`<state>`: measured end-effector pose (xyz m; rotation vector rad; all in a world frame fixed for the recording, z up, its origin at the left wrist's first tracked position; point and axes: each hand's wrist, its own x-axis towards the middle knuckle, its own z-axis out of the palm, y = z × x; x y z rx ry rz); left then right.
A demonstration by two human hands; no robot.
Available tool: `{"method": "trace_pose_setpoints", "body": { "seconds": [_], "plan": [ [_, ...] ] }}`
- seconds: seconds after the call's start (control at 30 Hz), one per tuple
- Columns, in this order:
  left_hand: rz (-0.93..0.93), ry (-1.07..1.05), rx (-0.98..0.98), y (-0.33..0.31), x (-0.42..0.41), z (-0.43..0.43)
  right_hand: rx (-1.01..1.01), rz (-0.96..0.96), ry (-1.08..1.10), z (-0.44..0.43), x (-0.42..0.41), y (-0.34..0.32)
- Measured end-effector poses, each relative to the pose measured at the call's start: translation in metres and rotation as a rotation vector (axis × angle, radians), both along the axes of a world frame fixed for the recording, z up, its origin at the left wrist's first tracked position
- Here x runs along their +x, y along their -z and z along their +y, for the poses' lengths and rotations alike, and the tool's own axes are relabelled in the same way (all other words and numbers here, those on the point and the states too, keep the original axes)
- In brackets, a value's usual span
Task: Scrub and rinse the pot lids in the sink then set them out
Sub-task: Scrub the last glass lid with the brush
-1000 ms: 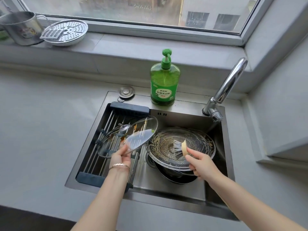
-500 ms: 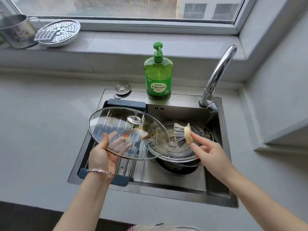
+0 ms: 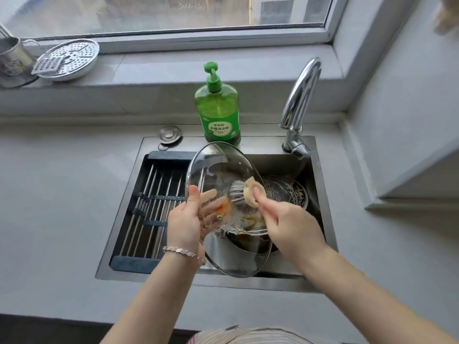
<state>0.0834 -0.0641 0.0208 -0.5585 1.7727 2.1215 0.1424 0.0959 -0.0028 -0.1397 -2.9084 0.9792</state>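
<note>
A glass pot lid (image 3: pixel 216 167) with a metal rim stands tilted on edge above the sink (image 3: pixel 320 184), smeared with orange grease near its middle. My left hand (image 3: pixel 188 217) grips its left rim, thumb in front and fingers spread behind the glass. My right hand (image 3: pixel 288 227) holds a round dish brush (image 3: pixel 248 192) whose bristles press against the lid's inner face. A second dirty lid (image 3: pixel 285 192) lies flat on a dark pot in the sink's right half, partly hidden by the raised lid and my right hand.
A roll-up drying rack (image 3: pixel 154 204) spans the sink's left half. A green soap bottle (image 3: pixel 217 108) and chrome tap (image 3: pixel 300 100) stand behind the sink. On the window sill at far left sit a perforated steamer plate (image 3: pixel 69 58) and a metal mug (image 3: pixel 12 58).
My left hand lifted the glass lid off the rack, carried it right and tipped it upright over the sink. My right hand raised the brush from the flat lid onto the held one.
</note>
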Motion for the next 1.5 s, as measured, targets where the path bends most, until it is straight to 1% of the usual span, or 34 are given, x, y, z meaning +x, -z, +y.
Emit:
{"method": "trace_pose_setpoints", "body": {
  "seconds": [0.03,0.07,0.1,0.13,0.17,0.2,0.27,0.3,0.33,0.4,0.43,0.47,0.57,0.6,0.63,0.73,0.77,0.8,0.83,0.87,0.9,0.93,1.03,1.07,1.17,1.2,1.23,1.3,1.33,1.37,1.47,1.5],
  "plan": [
    [0.002,0.009,-0.009,0.0,0.0,0.003,-0.046,0.027,0.007,-0.001,0.003,-0.004],
    [0.002,0.013,-0.022,0.001,0.0,0.005,-0.011,0.057,-0.071,-0.006,0.009,-0.005],
    [-0.001,0.013,-0.039,0.001,0.0,0.007,-0.003,-0.012,-0.178,-0.015,0.019,-0.014],
    [-0.002,0.014,-0.059,0.002,0.0,0.008,0.025,0.0,-0.232,-0.018,0.025,-0.014],
    [0.002,0.018,-0.075,0.002,0.001,0.008,0.022,-0.001,-0.224,-0.014,0.022,-0.016],
    [0.01,0.032,-0.088,0.002,0.002,0.009,-0.017,0.013,-0.124,-0.004,0.012,-0.016],
    [0.036,0.072,-0.104,0.0,0.006,0.012,-0.139,-0.142,0.072,0.025,-0.008,-0.006],
    [0.049,0.085,-0.112,-0.001,0.008,0.013,-0.167,-0.155,0.103,0.03,-0.01,-0.005],
    [0.06,0.088,-0.118,-0.003,0.008,0.014,-0.192,-0.14,0.07,0.025,-0.007,-0.013],
    [0.075,0.092,-0.129,-0.003,0.007,0.013,-0.124,0.005,-0.143,-0.004,0.011,-0.023],
    [0.076,0.099,-0.144,-0.001,0.007,0.011,-0.098,0.039,-0.234,-0.014,0.019,-0.023],
    [0.07,0.098,-0.161,0.0,0.008,0.009,-0.083,0.025,-0.246,-0.013,0.018,-0.024],
    [0.053,0.139,-0.12,-0.003,0.012,0.009,-0.145,-0.169,0.066,0.027,-0.012,-0.013],
    [0.06,0.154,-0.114,-0.004,0.013,0.01,-0.148,-0.189,0.102,0.034,-0.014,-0.012],
    [0.068,0.158,-0.13,-0.004,0.013,0.012,-0.153,-0.189,0.066,0.032,-0.01,-0.015],
    [0.113,0.143,-0.214,-0.004,0.01,0.012,-0.174,-0.101,-0.24,-0.009,0.022,-0.03],
    [0.113,0.146,-0.217,-0.003,0.01,0.011,-0.172,-0.105,-0.255,-0.011,0.024,-0.03],
    [0.101,0.147,-0.193,-0.003,0.01,0.01,-0.184,-0.14,-0.167,-0.001,0.018,-0.028],
    [0.09,0.143,-0.166,-0.003,0.009,0.009,-0.245,-0.175,-0.012,0.014,0.007,-0.019],
    [0.088,0.146,-0.148,-0.004,0.009,0.009,-0.271,-0.184,0.087,0.025,-0.002,-0.014],
    [0.096,0.157,-0.155,-0.003,0.01,0.01,-0.276,-0.186,0.118,0.028,-0.004,-0.011],
    [0.118,0.171,-0.179,-0.004,0.011,0.011,-0.275,-0.183,0.084,0.025,-0.002,-0.013],
    [0.16,0.189,-0.226,-0.004,0.01,0.01,-0.246,-0.122,-0.181,-0.005,0.016,-0.029],
    [0.156,0.201,-0.222,-0.002,0.011,0.007,-0.227,-0.13,-0.165,-0.001,0.013,-0.03],
    [0.204,0.281,-0.259,-0.002,0.014,0.004,-0.214,-0.201,0.129,0.04,-0.021,-0.019],
    [0.233,0.305,-0.291,-0.002,0.016,0.003,-0.227,-0.197,0.143,0.043,-0.022,-0.019],
    [0.26,0.317,-0.318,-0.001,0.016,0.003,-0.256,-0.188,0.1,0.037,-0.018,-0.023],
    [0.297,0.327,-0.349,-0.002,0.015,0.002,-0.313,-0.112,-0.101,0.013,0.001,-0.033],
    [0.304,0.33,-0.363,-0.002,0.015,0.0,-0.323,-0.097,-0.161,0.006,0.007,-0.037],
    [0.303,0.333,-0.366,-0.003,0.014,-0.001,-0.321,-0.089,-0.148,0.009,0.004,-0.038],
    [0.33,0.371,-0.377,-0.006,0.016,-0.003,-0.314,-0.144,0.15,0.045,-0.029,-0.025],
    [0.344,0.388,-0.396,-0.006,0.017,-0.002,-0.313,-0.153,0.175,0.048,-0.032,-0.022]
  ]
}}
